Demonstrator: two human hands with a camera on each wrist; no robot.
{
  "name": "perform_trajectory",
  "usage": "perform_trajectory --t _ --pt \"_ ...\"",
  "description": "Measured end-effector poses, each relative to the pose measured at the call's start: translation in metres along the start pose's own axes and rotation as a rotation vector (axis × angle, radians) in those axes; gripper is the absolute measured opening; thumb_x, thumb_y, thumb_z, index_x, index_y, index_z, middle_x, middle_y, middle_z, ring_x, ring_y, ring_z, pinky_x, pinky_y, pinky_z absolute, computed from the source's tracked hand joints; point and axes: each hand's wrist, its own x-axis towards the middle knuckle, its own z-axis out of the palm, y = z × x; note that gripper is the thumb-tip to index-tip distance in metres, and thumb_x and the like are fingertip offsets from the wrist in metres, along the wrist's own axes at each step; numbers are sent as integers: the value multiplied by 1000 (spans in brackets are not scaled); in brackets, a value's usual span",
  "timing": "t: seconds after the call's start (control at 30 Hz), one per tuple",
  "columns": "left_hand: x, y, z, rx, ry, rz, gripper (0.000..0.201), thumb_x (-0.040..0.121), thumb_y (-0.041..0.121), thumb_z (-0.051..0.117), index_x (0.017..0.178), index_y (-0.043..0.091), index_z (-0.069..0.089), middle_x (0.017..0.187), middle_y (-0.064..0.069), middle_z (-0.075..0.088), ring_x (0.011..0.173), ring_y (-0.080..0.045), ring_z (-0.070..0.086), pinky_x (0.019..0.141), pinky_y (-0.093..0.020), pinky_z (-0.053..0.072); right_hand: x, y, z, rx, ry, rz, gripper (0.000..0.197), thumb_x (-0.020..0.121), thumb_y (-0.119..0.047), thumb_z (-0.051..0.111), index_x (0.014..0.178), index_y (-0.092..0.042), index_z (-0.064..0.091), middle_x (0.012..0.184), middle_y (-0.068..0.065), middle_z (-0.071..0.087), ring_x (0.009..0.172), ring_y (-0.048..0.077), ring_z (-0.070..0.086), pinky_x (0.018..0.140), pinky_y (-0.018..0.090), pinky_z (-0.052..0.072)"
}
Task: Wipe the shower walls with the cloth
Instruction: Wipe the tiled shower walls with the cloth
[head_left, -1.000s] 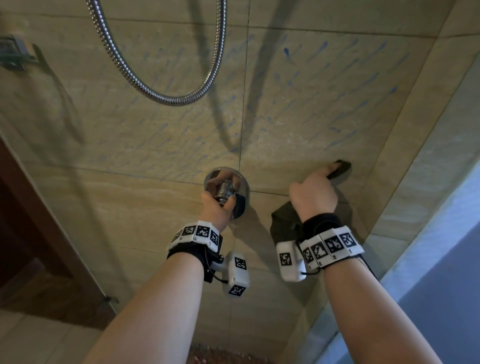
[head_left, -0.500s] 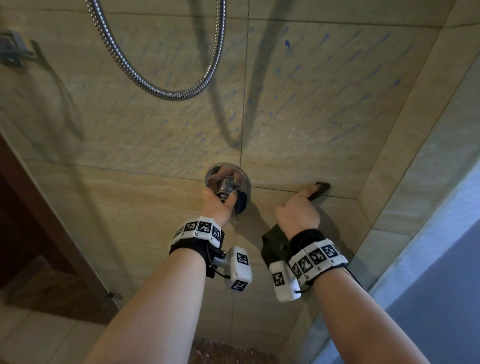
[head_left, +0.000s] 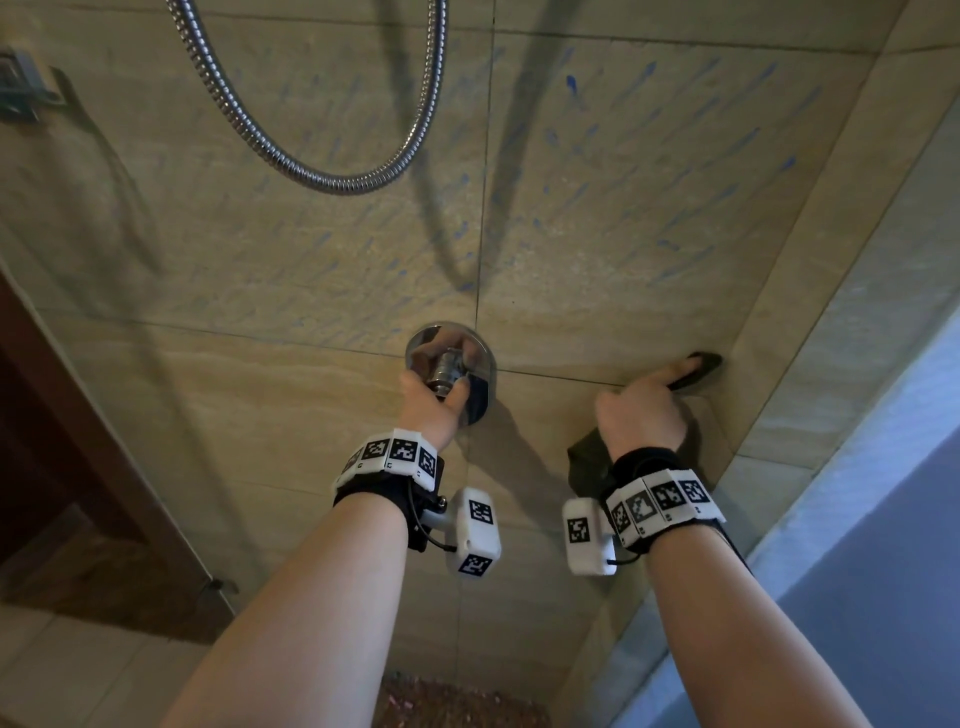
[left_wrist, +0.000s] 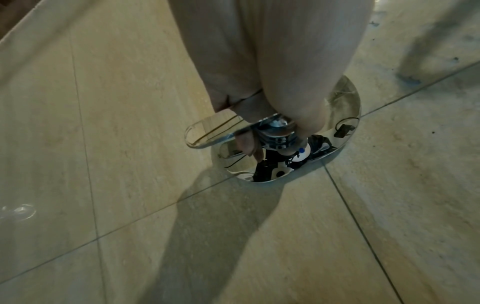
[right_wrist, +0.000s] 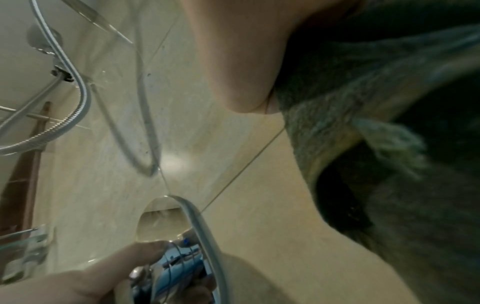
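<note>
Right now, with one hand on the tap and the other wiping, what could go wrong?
1. The left hand grips the chrome valve handle; leaning on it might turn the water on.
2. The blue streaks sit above the dark cloth that the right hand presses low near the corner, so they could be missed.
3. The shower hose hangs looped overhead; an upward wipe may snag it.

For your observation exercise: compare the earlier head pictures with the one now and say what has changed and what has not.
The right hand with the cloth slid left along the wall toward the valve, then back right toward the corner, ending near where it started. Nothing was taken hold of or let go. The left hand stays on the valve knob; the hose hangs as before.
</note>
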Motion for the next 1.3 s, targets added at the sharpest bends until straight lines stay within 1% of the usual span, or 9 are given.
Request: perform_trajectory --t 0.23,0.37,0.47,0.6,0.73,0.93,1.03,1.13,1.3 --pt "-4 2 -3 29 -21 -1 50 96 32 54 127 2 30 123 -22 51 108 -37 56 85 -42 46 -1 -3 14 163 -85 77 82 92 -10 46 144 10 -13 99 24 60 94 37 59 84 43 49" --pt "-5 3 -4 9 -20 -9 49 96 30 54 128 3 30 125 -20 51 110 -35 55 88 -41 46 -12 -16 21 178 -262 70 40 91 -12 45 122 10 32 80 10 57 85 30 61 84 43 52" --pt "-6 4 -4 -19 -30 -34 48 95 31 55 129 8 30 126 -18 51 110 -36 55 94 -50 48 -19 -25 29 144 -258 -92 67 91 -12 48 147 -1 12 80 3 55 79 22 60 77 39 54" --pt "-6 5 -4 -40 -47 -55 50 94 29 56 132 9 30 126 -18 51 111 -36 55 95 -49 48 -24 -25 24 43 -269 -301 90 93 -14 50 149 -16 -21 79 1 50 75 19 57 71 36 53" --pt "0 10 -7 -15 -37 -74 56 93 27 57 137 6 29 130 -17 50 116 -34 52 84 -34 42 -17 -15 14 60 -250 -415 85 93 -14 52 151 -36 -4 107 11 62 85 25 62 77 42 56" --pt "4 29 -2 195 64 -139 60 91 27 60 137 -2 33 136 -19 46 122 -33 47 86 -32 41 -8 -9 2 163 -137 -478 80 91 -8 52 152 -35 9 145 10 37 112 29 53 85 34 48" --pt "-7 39 7 484 357 141 57 87 31 63 127 0 37 135 -20 36 124 -36 36 102 -42 33 -5 -8 -2 144 -96 -487 79 92 -8 51 153 -33 7 150 9 31 110 31 53 84 36 49" --pt "-14 52 19 387 531 647 35 81 21 64 106 1 50 117 -22 48 108 -39 48 91 -47 42 -2 -5 -8 105 -77 -474 79 93 -9 49 153 -31 4 144 12 39 106 31 54 81 37 49" --pt "1 60 39 374 381 1145 39 80 17 57 116 7 45 124 -19 50 117 -36 47 98 -46 41 2 0 -19 -63 -22 -514 74 94 -12 46 153 -27 5 132 16 48 93 30 55 70 32 44"
